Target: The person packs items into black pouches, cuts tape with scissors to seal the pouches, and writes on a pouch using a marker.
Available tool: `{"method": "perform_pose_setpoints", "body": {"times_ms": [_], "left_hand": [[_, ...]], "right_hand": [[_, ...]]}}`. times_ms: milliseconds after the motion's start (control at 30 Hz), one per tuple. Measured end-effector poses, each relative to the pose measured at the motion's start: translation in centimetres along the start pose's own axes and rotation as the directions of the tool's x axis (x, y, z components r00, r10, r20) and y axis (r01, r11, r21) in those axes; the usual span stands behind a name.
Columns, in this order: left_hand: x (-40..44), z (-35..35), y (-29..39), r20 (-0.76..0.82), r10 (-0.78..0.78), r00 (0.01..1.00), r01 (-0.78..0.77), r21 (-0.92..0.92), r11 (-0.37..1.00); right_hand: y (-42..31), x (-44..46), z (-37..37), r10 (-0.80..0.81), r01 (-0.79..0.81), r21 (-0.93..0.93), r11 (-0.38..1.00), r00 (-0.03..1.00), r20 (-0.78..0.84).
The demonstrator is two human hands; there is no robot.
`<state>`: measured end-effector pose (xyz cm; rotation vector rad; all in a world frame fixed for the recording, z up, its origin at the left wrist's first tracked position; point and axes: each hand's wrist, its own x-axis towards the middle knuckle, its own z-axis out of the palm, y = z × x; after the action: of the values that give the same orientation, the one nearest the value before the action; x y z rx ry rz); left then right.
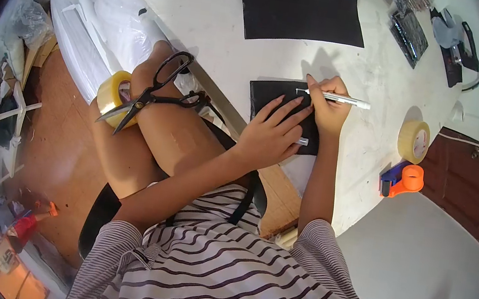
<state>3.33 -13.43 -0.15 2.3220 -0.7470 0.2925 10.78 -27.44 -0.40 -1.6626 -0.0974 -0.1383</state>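
So, from the head view: we've got a white marker [353,102] in the right hand [327,96], thumb and fingers closed around the barrel. Its long axis runs nearly crosswise, tip end pointing left toward the left hand's [276,129] side, butt end sticking out to the right and a touch nearer to us. The tip end is over the far part of a small black sheet [263,90], which sits on the counter [376,89] under the left hand, longer from near to far than across. Left hand's lying on it with fingers spread a bit.

Most of that sheet's middle is covered by the left hand, and the right hand hides part of its far right corner. A pale cap-like bit [303,141] pokes out beside the left hand, but we can't tell if it's gripped. The tiny white marks by the tip are too small for us to make out.

Beyond both hands there's a big black sheet [302,8], cut off at the top. Right of the right hand: a tape roll [414,141] and an orange dispenser [407,181]. Left of the left hand, black scissors [150,98] lie over the legs and overlap another tape roll [114,94].
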Motion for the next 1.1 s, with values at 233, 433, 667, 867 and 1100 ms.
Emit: {"method": "perform_pose_setpoints", "body": {"times_ms": [233,433,667,867,1100], "left_hand": [[0.0,-0.1,0.0,0.011,-0.005,1.000,0.005,0.004,1.000],[0.1,-0.2,0.0,0.012,-0.023,1.000,0.023,0.010,1.000],[0.2,-0.4,0.1,0.012,-0.034,0.999,0.034,-0.002,0.999],[0.2,-0.3,0.1,0.023,-0.038,0.999,0.038,0.010,0.999],[0.5,-0.7,0.4,0.015,-0.058,0.998,0.058,-0.026,0.998]], "right_hand": [[-0.1,0.2,-0.5,-0.013,0.013,0.079,0.997,1.000,0.003],[0.0,0.1,-0.6,0.009,-0.003,0.083,0.997,0.998,-0.065],[0.9,0.2,-0.5,-0.039,0.044,0.056,0.997,0.996,-0.080],[0.1,0.1,-0.4,0.025,-0.022,0.042,0.999,0.997,-0.070],[-0.4,0.1,-0.9,0.022,-0.004,0.133,0.991,0.990,-0.138]]}}
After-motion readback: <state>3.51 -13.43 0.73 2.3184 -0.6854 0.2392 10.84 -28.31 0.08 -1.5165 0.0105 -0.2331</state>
